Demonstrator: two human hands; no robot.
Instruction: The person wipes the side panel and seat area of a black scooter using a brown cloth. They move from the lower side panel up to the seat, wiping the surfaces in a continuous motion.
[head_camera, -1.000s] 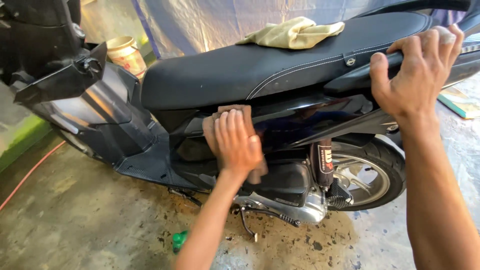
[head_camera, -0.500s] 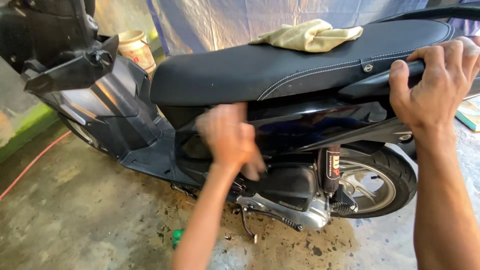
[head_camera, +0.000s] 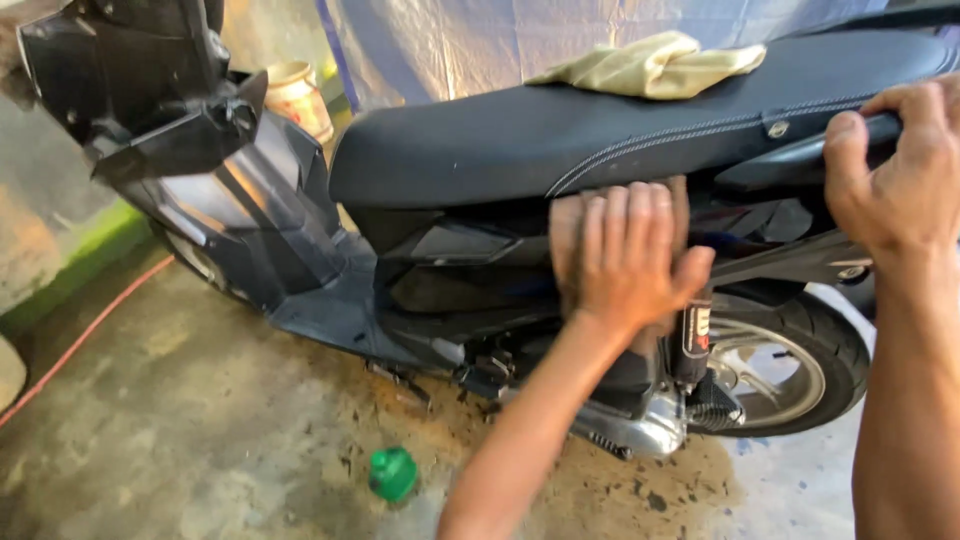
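Note:
A dark scooter (head_camera: 300, 230) stands side-on on wet concrete, its black seat (head_camera: 560, 130) running across the upper part of the head view. My left hand (head_camera: 630, 255) lies flat, fingers together, pressing a brown cloth (head_camera: 565, 225) against the side panel just below the seat. My right hand (head_camera: 900, 165) grips the dark grab rail (head_camera: 780, 165) at the seat's rear. A yellow rag (head_camera: 655, 65) lies crumpled on top of the seat.
The rear wheel (head_camera: 785, 360) and silver engine parts (head_camera: 640, 430) sit under my left forearm. A green cap-like object (head_camera: 393, 473) lies on the stained floor. A blue tarp (head_camera: 450, 40) hangs behind, a cream pot (head_camera: 295, 95) beside it, a red hose (head_camera: 90, 330) at left.
My left hand with the brown cloth has moved along the side panel, down-right and then back up under the seat. My right hand has kept its grip on the rail.

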